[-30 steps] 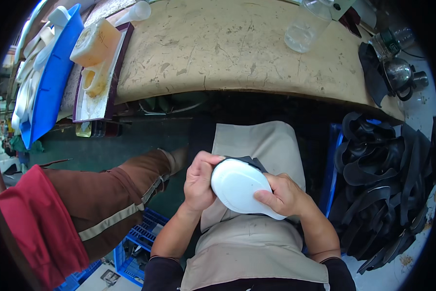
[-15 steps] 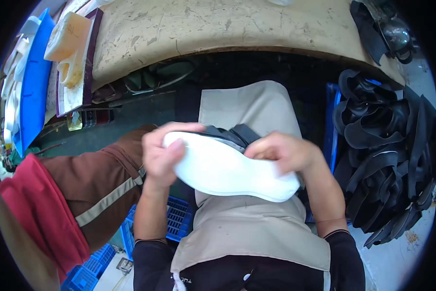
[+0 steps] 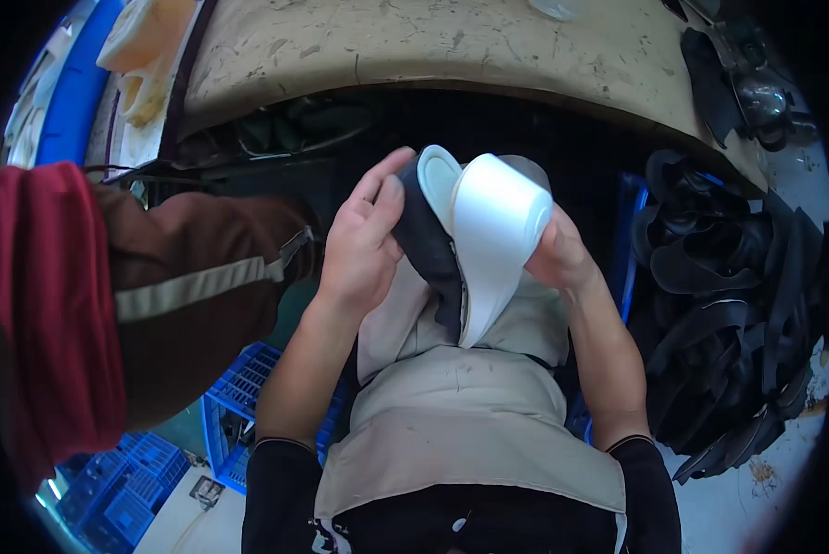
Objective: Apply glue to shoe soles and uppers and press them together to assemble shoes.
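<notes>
Over my lap, my left hand (image 3: 364, 238) grips a black shoe upper (image 3: 433, 263) from its left side, fingers and thumb pressed along its edge. A pale oval surface (image 3: 438, 182) shows at the upper's far end. My right hand (image 3: 565, 249) is closed round the right side of a thick white wedge sole (image 3: 498, 217). Sole and upper stand side by side, with a gap between them at the far end and contact toward the near, narrow end. Some right-hand fingers are hidden behind the sole.
A pile of black shoe uppers (image 3: 724, 305) hangs on my right beside a blue crate edge (image 3: 634, 240). Ahead stands a worktable (image 3: 387, 42). At left, another person's brown-trousered leg (image 3: 202, 268) reaches close to my left arm. Blue crates (image 3: 138, 485) stand below.
The white sole has turned from lying broadside, underside showing, to standing on end. The black upper now shows beside it, on the left. The other person's leg appears higher and nearer.
</notes>
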Motion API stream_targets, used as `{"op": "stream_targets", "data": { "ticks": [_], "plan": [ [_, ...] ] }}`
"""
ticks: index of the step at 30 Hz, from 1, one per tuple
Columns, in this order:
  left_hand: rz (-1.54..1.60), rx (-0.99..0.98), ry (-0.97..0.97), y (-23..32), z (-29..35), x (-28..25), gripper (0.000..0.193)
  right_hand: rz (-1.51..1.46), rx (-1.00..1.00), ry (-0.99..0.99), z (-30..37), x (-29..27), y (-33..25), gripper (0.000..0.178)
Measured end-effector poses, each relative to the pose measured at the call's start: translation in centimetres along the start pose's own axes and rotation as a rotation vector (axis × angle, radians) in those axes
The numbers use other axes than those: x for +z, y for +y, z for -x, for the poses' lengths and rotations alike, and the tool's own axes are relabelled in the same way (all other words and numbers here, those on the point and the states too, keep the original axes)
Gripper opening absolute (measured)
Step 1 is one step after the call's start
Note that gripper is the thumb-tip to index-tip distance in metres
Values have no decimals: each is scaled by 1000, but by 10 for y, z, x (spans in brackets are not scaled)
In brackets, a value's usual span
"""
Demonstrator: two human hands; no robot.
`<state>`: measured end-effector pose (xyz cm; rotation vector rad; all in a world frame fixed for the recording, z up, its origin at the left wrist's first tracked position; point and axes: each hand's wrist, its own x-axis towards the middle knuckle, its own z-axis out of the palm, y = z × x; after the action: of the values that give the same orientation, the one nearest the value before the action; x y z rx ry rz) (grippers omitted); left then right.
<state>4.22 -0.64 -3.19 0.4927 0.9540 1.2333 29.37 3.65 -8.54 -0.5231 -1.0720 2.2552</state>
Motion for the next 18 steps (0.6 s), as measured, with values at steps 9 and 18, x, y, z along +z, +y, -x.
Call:
{"op": "stream_targets", "data": {
  "ticks": [9, 18],
  "plan": [
    [208, 0, 100, -10, -14, 9, 40, 369, -122, 356, 14, 46, 13, 73],
    [172, -16, -4, -30, -27, -11, 41, 504, -107, 298, 11, 41, 17, 69]
  ]
}}
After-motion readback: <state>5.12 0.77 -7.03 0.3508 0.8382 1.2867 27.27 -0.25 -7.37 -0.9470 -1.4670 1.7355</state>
